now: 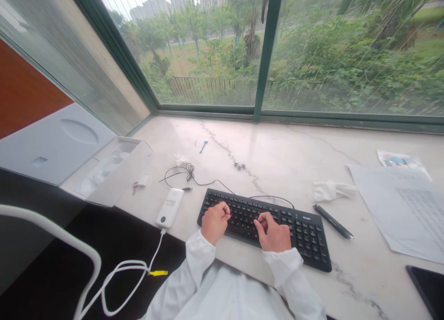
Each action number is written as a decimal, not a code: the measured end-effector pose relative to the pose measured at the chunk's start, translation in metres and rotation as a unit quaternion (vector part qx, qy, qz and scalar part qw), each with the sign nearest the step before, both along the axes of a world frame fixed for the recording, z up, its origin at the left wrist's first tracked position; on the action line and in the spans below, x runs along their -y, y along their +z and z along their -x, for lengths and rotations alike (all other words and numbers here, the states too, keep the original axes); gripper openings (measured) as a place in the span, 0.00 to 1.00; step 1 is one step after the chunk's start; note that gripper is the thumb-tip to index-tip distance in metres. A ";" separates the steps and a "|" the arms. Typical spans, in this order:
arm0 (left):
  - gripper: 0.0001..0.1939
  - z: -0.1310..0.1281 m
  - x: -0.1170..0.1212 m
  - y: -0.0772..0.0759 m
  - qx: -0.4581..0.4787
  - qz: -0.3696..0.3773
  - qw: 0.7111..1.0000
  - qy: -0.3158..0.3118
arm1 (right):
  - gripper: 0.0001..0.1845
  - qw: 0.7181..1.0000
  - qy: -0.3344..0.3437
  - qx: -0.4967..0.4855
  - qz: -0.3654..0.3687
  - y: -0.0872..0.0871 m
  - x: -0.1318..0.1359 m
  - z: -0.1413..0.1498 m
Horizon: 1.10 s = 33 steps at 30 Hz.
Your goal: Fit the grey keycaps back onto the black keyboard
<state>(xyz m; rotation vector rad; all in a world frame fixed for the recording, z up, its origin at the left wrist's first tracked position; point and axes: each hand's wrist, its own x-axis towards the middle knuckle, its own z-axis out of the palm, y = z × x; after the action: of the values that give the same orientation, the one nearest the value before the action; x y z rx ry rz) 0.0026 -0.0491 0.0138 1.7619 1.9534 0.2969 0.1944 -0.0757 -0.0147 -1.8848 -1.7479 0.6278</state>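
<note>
A black keyboard (243, 218) lies slightly tilted near the front edge of a marble-patterned sill. Over its left part, my left hand (215, 222) is closed, the fingers curled with their tips together. My right hand (274, 234) rests over the lower middle keys, thumb and forefinger brought together. Whatever sits between the fingertips of either hand is hidden or too small to name. Beyond the keyboard are several small dark keycap-like pieces (239, 166). The keyboard's black cable (218, 183) runs behind it to a bundled coil on the left.
Left of the keyboard are a white power bank (170, 208) with a white cable (156, 255) and an open white box (111, 172). A blue tool (203, 147) lies farther back. To the right are a pen (333, 221), crumpled white gloves (333, 190), paper (398, 209) and a dark device (428, 287).
</note>
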 end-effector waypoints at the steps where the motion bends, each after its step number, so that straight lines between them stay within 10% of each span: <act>1: 0.02 0.001 -0.008 0.002 -0.011 -0.010 1.000 -0.001 | 0.12 1.000 -0.004 -0.023 -0.003 -0.001 -0.001 -0.003; 12: 0.18 -0.008 -0.149 -0.001 -0.092 -0.076 0.990 -0.072 | 0.20 0.992 0.011 -0.114 -0.045 -0.010 0.013 -0.010; 20: 0.19 -0.022 -0.202 -0.018 -0.078 -0.077 0.988 -0.111 | 0.15 0.990 -0.028 -0.127 -0.058 -0.011 0.033 -0.018; 27: 0.09 -0.015 -0.201 -0.006 -0.044 -0.099 0.991 -0.083 | 0.13 0.991 -0.038 -0.121 -0.042 -0.009 0.035 -0.027; 33: 0.15 -0.002 -0.123 0.024 0.091 -0.156 0.980 -0.088 | 0.13 0.994 -0.004 -0.099 -0.056 -0.012 0.026 -0.020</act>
<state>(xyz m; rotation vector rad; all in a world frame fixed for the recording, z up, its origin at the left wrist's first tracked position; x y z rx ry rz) 0.0044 0.0740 0.0376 2.0067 1.6780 0.7080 0.2142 -0.1017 -0.0269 -1.6925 -1.6133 0.6753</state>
